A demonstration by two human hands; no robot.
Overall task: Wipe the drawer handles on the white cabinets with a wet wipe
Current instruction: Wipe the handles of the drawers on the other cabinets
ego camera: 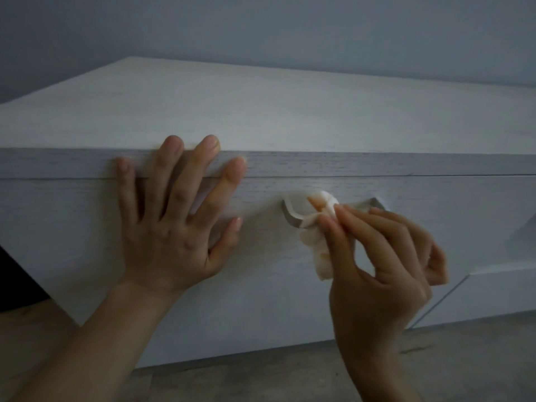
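A low white cabinet (261,117) fills the view, its top drawer front (72,216) facing me. A metal drawer handle (290,217) sits at the middle of that front. My right hand (377,262) pinches a crumpled white wet wipe (317,245) and holds it wrapped over the handle, hiding most of the handle's bar. The handle's right end (377,202) shows above my fingers. My left hand (179,216) lies flat on the drawer front to the left of the handle, fingers spread, fingertips reaching the cabinet's top edge.
A grey wall (261,27) stands behind the cabinet. Grey floor (290,378) runs below it. To the right a lower drawer or panel (499,291) shows an angled edge. A dark gap (17,280) lies at the cabinet's left.
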